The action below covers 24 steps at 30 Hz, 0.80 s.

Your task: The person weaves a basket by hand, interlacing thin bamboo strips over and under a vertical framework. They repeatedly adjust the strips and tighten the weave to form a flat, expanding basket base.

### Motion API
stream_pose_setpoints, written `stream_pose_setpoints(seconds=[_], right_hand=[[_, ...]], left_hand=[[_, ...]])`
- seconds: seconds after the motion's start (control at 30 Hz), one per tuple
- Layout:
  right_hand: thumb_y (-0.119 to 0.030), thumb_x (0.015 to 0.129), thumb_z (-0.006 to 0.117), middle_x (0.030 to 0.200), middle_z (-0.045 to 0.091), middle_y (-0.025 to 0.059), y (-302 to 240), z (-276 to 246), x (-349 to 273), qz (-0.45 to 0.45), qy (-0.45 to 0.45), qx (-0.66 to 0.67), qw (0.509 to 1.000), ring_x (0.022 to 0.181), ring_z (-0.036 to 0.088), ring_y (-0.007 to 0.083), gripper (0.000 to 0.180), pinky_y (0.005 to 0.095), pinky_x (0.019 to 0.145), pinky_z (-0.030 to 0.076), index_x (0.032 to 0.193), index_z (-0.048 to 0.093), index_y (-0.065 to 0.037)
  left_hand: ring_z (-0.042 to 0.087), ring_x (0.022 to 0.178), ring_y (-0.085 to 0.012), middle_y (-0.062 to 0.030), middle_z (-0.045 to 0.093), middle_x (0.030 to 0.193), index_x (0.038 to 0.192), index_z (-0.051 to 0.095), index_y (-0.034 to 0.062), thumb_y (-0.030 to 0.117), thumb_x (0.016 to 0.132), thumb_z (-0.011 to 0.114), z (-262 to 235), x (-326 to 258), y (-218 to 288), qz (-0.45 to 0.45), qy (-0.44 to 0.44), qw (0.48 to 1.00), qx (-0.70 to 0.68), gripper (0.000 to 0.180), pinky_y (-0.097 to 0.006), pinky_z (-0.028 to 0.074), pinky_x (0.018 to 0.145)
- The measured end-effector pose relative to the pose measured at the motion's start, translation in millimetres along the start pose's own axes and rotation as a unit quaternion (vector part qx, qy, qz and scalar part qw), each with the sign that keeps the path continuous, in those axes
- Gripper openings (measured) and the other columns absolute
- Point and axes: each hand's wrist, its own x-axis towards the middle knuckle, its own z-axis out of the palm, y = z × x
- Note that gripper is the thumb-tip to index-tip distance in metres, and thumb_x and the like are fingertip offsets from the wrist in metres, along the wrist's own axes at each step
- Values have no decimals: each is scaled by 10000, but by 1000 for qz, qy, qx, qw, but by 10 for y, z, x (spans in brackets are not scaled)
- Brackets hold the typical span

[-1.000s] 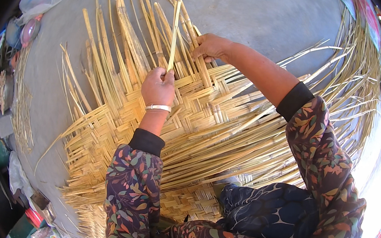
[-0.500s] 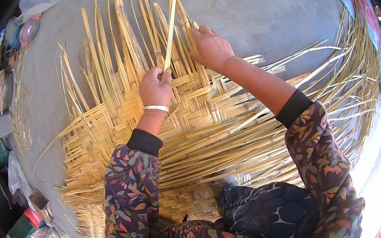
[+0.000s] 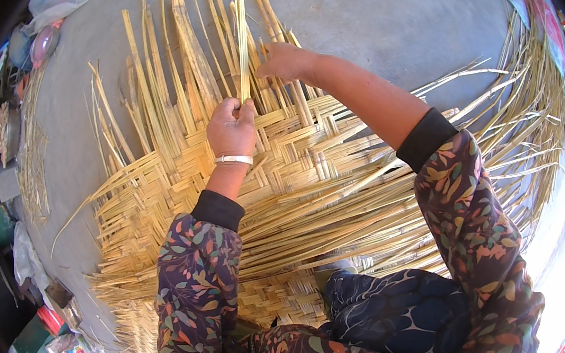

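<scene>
Upright in the closed left hand (image 3: 231, 127), a bamboo strip (image 3: 243, 46), long axis away from the person; right hand (image 3: 287, 62) fingers unclear.

Left hand (image 3: 231, 127) lifts a strip (image 3: 243, 46); right hand (image 3: 287, 62) presses the woven mat (image 3: 310, 180).

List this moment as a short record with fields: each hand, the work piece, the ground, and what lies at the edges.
left hand: shut on a lifted strip, bangle at wrist
right hand: pressed on loose strips at the far edge, grip hidden
mat: pale woven strips, unwoven ends fanning outward
ground: grey, bare concrete
left edge: loose strip bundle, small clutter
</scene>
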Motion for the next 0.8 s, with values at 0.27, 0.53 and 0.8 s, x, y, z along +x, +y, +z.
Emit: stream_pose_setpoints(seconds=[0.27,0.53,0.8], right_hand=[[-138,783,685,719,621,43,19,-35,-60,36,-44,191,980,565,558,114,151,232,471,429,869,617,-34],[-166,778,725,727,615,25,109,53,-134,-3,19,198,980,617,569,112,179,242,559,451,832,586,-65],[-211,788,735,818,602,20,152,-51,-244,-25,-81,379,921,724,589,133,251,275,659,489,903,548,-89]], left_hand=[[547,530,-244,-101,564,608,744,598,15,229,794,663,-29,-3,23,-18,-11,999,28,230,-346,439,527],[463,493,-184,-63,501,541,695,544,12,247,797,657,24,0,16,-22,34,999,-20,280,-334,396,499],[507,490,-210,-77,514,521,712,576,2,228,802,655,20,192,-5,-129,-49,988,-67,255,-343,419,512]])
